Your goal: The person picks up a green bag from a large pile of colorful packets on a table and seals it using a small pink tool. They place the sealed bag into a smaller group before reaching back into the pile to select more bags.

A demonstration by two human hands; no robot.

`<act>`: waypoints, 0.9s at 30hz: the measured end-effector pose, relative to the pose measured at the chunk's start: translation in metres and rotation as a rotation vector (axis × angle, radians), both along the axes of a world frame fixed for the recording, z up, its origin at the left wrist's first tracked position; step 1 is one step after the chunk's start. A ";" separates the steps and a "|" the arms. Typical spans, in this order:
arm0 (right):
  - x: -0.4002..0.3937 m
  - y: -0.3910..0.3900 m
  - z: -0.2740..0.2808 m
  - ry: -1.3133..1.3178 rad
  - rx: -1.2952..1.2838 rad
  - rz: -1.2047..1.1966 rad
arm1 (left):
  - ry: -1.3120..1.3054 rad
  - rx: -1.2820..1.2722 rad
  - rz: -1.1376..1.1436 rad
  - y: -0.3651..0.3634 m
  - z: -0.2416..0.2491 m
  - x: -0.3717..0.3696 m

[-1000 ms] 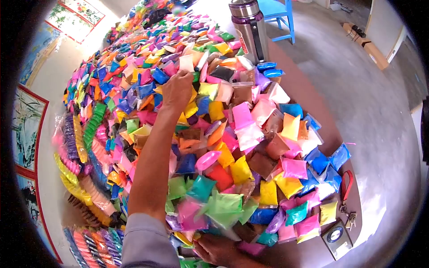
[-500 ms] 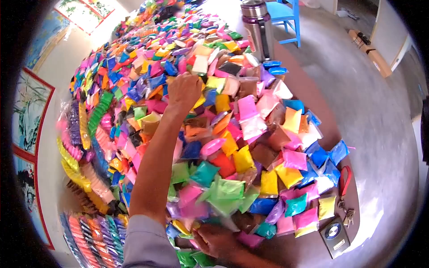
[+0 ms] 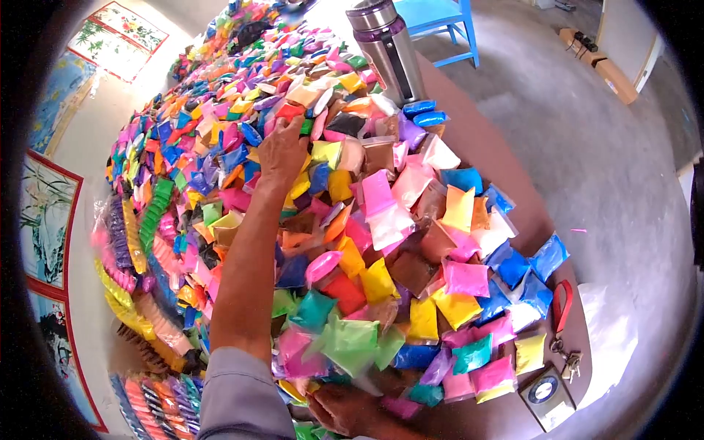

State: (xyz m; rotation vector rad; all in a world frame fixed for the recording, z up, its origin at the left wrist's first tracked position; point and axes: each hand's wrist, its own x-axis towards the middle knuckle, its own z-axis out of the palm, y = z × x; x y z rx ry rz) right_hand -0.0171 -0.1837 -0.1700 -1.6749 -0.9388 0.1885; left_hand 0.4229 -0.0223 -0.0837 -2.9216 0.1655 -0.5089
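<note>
bright daylight | floor glare right | fisheye warp, black corners | sharp centre

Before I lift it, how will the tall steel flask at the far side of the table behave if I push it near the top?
The steel flask stands upright, tall and narrow, so a push near its top would probably tip it. Its metal wall looks smooth, likely slippery and stiff. If it fell, it might roll, though the colored packets piled against its base could stop it.

Red packet (image 3: 290, 111), small, flat, upper centre of frame, atop heap of coloured packets (image 3: 381, 242); left hand (image 3: 281, 152) touches it, fingertips prob. pinching its edge; right hand (image 3: 339, 408), bottom centre, under green/pink packets at heap's near edge.
</note>
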 end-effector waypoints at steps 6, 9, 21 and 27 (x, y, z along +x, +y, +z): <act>-0.014 0.015 -0.024 -0.319 0.101 -0.397 | -0.015 0.082 0.108 -0.003 -0.006 0.005; 0.009 -0.003 0.014 0.034 0.137 -0.249 | -0.059 0.066 0.095 0.009 0.008 -0.010; -0.004 -0.005 0.015 -0.084 0.121 -0.329 | 0.152 -0.841 -0.005 0.023 0.127 -0.255; -0.015 -0.005 0.047 -0.224 0.359 -0.306 | -0.061 -0.880 0.134 0.006 0.156 -0.462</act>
